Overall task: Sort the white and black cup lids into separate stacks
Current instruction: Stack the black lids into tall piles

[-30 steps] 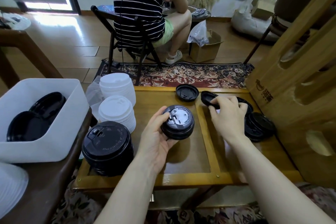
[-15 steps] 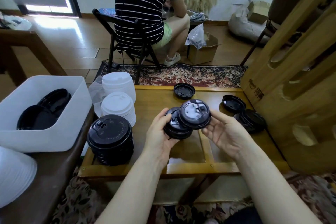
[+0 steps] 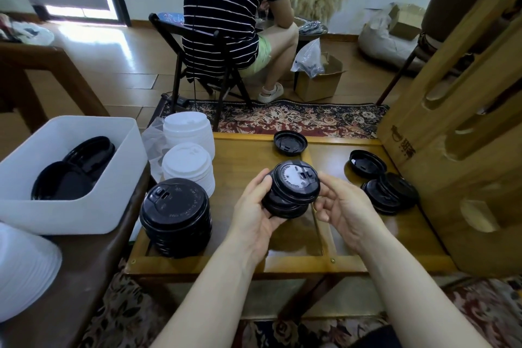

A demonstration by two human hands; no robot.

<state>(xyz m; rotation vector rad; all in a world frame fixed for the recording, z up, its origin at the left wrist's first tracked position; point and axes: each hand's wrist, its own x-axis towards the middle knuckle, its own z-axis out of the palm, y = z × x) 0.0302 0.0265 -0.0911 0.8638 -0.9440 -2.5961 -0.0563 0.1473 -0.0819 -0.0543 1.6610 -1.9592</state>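
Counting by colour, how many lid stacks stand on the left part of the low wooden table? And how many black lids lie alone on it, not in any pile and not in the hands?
White lid stacks: 2, the rear white stack and the front white stack
Black lid stack: 1
Single black lids: 2, the rear lid and the right lid
Total: 5
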